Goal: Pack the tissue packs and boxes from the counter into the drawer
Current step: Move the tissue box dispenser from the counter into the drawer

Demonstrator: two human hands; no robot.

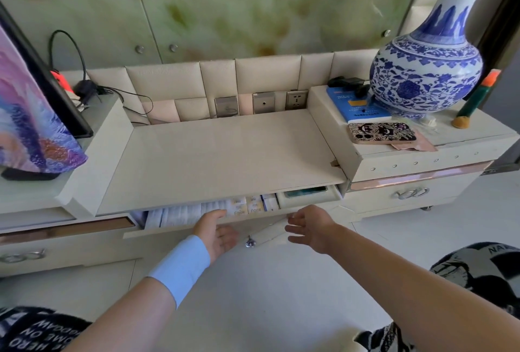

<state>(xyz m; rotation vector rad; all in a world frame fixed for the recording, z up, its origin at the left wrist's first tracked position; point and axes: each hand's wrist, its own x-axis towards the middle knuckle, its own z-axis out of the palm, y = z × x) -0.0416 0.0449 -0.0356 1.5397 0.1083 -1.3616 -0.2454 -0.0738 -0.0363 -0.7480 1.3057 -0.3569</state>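
The drawer (168, 232) under the cream counter (225, 154) stands a little way out. Only a narrow strip of its inside shows. White tissue packs (180, 215) lie in a row at its left and middle. Small yellow-and-white boxes (247, 205) stand to their right, beside a cream tray (309, 196). My left hand (218, 232), with a light blue wristband, is at the drawer front with relaxed fingers, thumb up near the packs. My right hand (309, 225) hovers at the drawer front further right, fingers spread, holding nothing. A crystal knob (250, 243) sits between the hands.
A blue-and-white vase (427, 64), a blue box (357, 106) and a patterned phone (381, 132) stand on the raised right cabinet. A screen (33, 104) and cables occupy the left cabinet. Wall sockets (263, 102) line the back. White floor lies below.
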